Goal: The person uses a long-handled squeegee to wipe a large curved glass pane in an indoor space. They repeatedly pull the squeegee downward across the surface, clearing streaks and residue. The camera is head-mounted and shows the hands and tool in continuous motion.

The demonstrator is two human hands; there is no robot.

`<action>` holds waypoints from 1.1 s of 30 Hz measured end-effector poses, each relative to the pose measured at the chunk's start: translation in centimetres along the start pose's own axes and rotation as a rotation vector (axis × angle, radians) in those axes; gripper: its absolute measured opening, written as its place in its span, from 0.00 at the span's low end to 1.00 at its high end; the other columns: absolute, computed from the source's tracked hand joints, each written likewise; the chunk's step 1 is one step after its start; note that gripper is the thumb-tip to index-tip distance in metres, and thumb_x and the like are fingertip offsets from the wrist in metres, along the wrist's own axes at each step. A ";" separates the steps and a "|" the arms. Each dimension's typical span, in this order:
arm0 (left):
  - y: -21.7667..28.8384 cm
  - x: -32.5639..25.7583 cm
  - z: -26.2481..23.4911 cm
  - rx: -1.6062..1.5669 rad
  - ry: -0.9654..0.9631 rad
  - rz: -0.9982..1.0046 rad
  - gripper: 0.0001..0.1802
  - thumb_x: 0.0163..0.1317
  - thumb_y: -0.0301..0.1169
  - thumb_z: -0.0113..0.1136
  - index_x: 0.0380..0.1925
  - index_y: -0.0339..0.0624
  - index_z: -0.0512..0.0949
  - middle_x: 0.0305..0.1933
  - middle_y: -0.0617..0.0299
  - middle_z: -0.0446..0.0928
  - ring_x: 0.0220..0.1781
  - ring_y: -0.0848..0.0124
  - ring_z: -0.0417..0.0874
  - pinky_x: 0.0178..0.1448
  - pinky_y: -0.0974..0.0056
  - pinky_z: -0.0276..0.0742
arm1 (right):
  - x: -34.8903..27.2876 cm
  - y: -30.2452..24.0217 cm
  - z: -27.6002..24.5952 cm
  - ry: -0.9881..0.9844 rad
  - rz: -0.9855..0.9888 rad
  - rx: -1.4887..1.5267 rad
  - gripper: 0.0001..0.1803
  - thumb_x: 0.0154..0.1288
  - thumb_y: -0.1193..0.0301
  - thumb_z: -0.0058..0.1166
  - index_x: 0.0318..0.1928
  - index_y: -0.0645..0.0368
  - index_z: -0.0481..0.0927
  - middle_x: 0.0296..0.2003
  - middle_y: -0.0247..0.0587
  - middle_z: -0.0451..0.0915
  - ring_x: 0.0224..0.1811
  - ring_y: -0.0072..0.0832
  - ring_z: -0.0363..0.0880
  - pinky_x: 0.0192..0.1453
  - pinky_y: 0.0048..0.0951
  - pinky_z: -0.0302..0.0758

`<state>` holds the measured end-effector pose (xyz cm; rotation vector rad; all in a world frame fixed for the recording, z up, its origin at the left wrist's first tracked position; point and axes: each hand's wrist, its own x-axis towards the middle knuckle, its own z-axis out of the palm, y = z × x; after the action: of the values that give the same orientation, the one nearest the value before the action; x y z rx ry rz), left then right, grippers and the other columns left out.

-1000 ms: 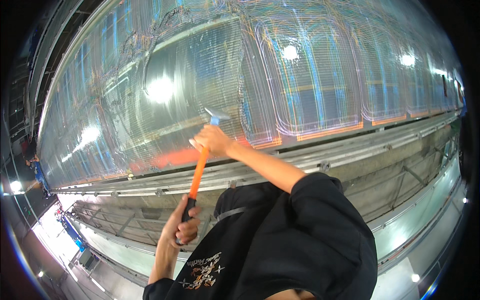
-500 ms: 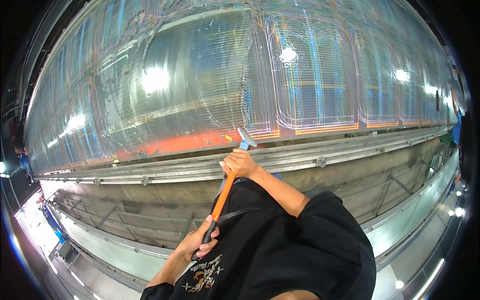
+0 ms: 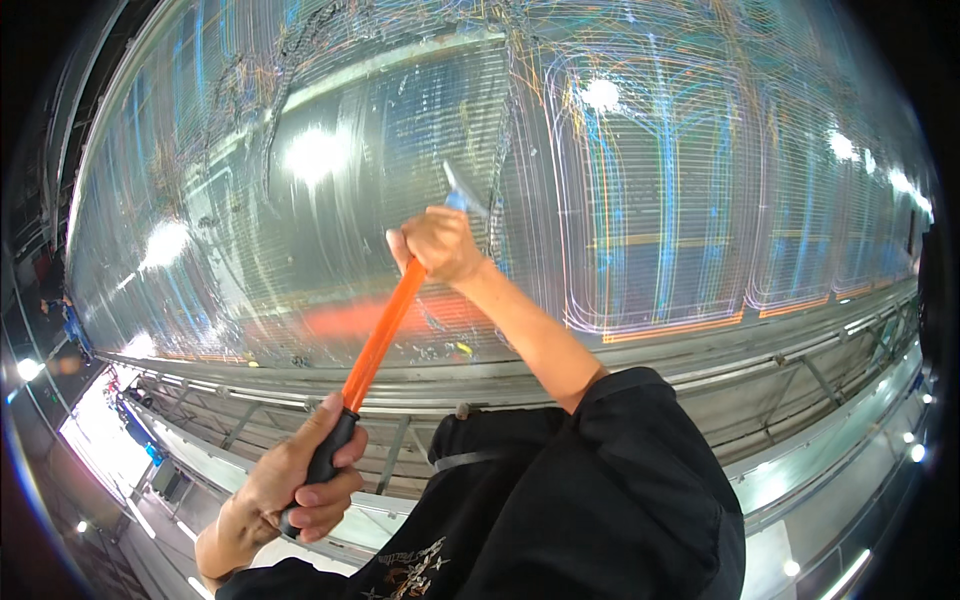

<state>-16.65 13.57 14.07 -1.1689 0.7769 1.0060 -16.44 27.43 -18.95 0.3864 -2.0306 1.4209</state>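
Observation:
Both of my hands are closed on one long-handled tool that looks like a scraper [image 3: 384,327]. It has an orange shaft, a black grip, a blue neck and a flat grey head. My left hand [image 3: 265,485] wraps round the black grip at the lower left. Farther up, my right hand [image 3: 446,246] grips the shaft just below the blue neck. The head is over a large glossy sheet [image 3: 390,130] with coloured lines and fine ridges; whether it touches cannot be told. A blurred red strip [image 3: 400,318] lies near the sheet's near edge.
A dark, rope-like ridge [image 3: 498,180] runs across the sheet beside the scraper's head. Metal rails [image 3: 230,387] and a framework of bars follow the near edge, close to my body. Bright lamp reflections lie on the sheet. Someone in blue [image 3: 72,322] is at the far left.
The scraper has moved away from my body, from the sheet's near edge farther over it. My right hand has gone forward and left, my left hand left and lower in the picture. Both keep their hold.

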 end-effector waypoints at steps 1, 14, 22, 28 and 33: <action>2.2 0.4 0.6 0.091 0.017 0.042 0.34 0.78 0.67 0.32 0.26 0.49 0.61 0.08 0.72 0.54 0.03 0.79 0.55 0.05 0.69 0.59 | 2.4 2.4 -0.8 0.052 -0.040 -0.037 0.23 0.66 0.77 0.60 0.15 0.53 0.65 0.10 0.33 0.67 0.09 0.29 0.64 0.16 0.32 0.61; 13.6 8.2 2.2 -0.163 -0.576 0.374 0.28 0.81 0.59 0.39 0.30 0.50 0.68 0.10 0.77 0.59 0.04 0.83 0.56 0.04 0.72 0.55 | 16.1 17.6 -6.0 -0.161 -0.127 -0.186 0.23 0.74 0.64 0.56 0.19 0.54 0.71 0.14 0.39 0.72 0.17 0.45 0.71 0.26 0.43 0.68; -10.7 11.9 -10.4 -0.336 -0.535 0.310 0.30 0.78 0.64 0.39 0.30 0.51 0.68 0.10 0.77 0.58 0.04 0.83 0.55 0.05 0.71 0.55 | -1.9 -2.6 0.0 -0.549 0.010 0.036 0.20 0.73 0.62 0.56 0.20 0.47 0.71 0.18 0.33 0.73 0.25 0.38 0.74 0.36 0.40 0.65; -29.3 14.2 -17.6 -0.336 -0.371 0.208 0.31 0.77 0.66 0.38 0.30 0.51 0.66 0.09 0.76 0.56 0.04 0.83 0.54 0.06 0.73 0.52 | -16.5 -17.6 1.5 -0.577 0.004 -0.022 0.20 0.71 0.62 0.57 0.20 0.50 0.72 0.19 0.36 0.75 0.25 0.36 0.76 0.39 0.40 0.67; -31.5 15.7 -16.5 -0.055 -0.196 0.263 0.32 0.77 0.66 0.37 0.29 0.51 0.65 0.09 0.76 0.55 0.04 0.83 0.52 0.06 0.73 0.53 | -20.2 -19.1 -1.0 -0.499 0.019 -0.077 0.20 0.69 0.63 0.62 0.19 0.52 0.72 0.16 0.33 0.72 0.23 0.34 0.74 0.37 0.36 0.68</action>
<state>18.65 -1.45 7.54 -1.0128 0.7626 1.3462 10.04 18.95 -17.52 0.7506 -2.4763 1.3464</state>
